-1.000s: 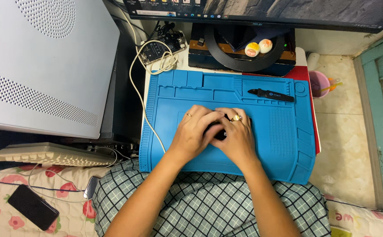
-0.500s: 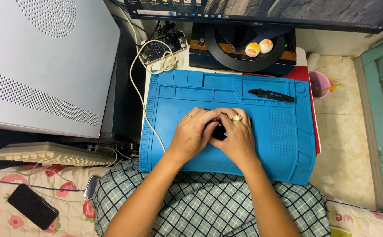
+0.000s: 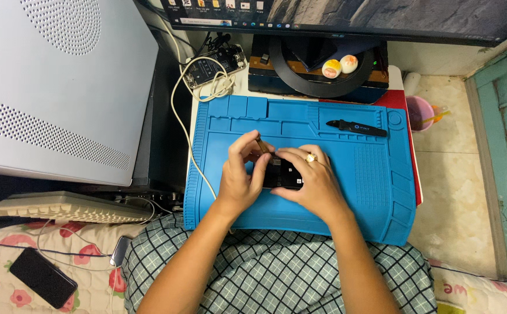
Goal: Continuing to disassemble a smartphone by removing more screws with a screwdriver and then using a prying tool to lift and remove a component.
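On a blue mat (image 3: 358,174): left hand (image 3: 239,177) pinched shut on a small brown strip (image 3: 262,145), right hand (image 3: 311,180) pressed flat, fingers loosely curled, on a dark phone (image 3: 282,174).

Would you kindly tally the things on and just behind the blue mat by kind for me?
Blue mat: 1
Dark device under the left hand and right hand: 1
Black tool on the mat: 1
Round balls on the monitor stand: 2
Circuit board with white cable: 1
Total: 6
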